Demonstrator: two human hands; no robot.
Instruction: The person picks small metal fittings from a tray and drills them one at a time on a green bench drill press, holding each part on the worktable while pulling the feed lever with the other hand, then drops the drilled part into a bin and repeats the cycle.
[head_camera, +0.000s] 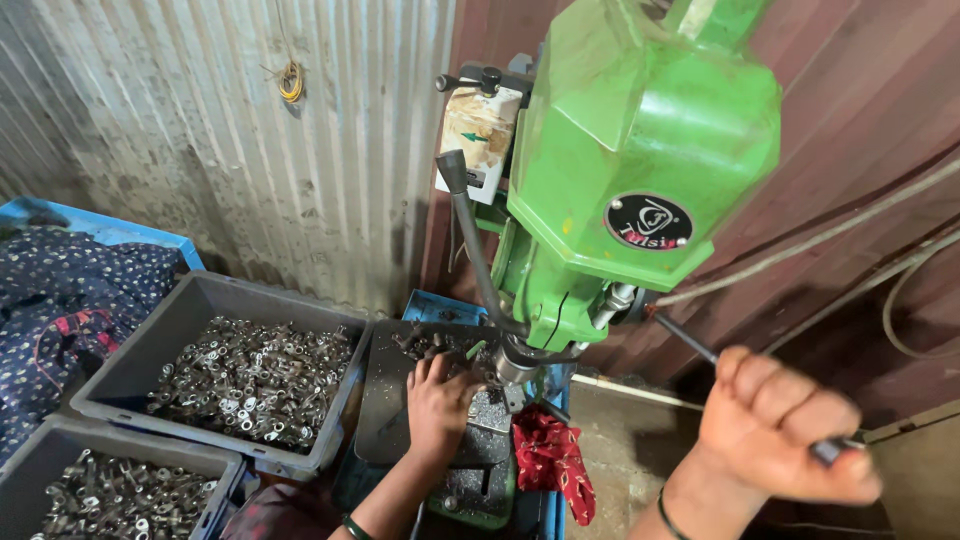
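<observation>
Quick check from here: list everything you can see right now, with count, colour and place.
drill press: one, green, centre.
feed handle: one, dark rod, right of the head.
grey bins: two, holding small metal parts, left.
work table: one, covered in metal chips, under the spindle.
red cloth: one, hanging beside the table.
patterned cloth: one, dark blue, far left.
corrugated wall: grey, behind.
left hand: on the work table.
right hand: fist round the feed handle.

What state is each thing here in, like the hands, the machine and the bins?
Right hand: closed in a fist around the feed handle.
Left hand: resting flat on the drill table, under the spindle.
Green drill press: upright.
Grey bin: partly filled with small metal parts.
Red cloth: crumpled beside the table.
</observation>
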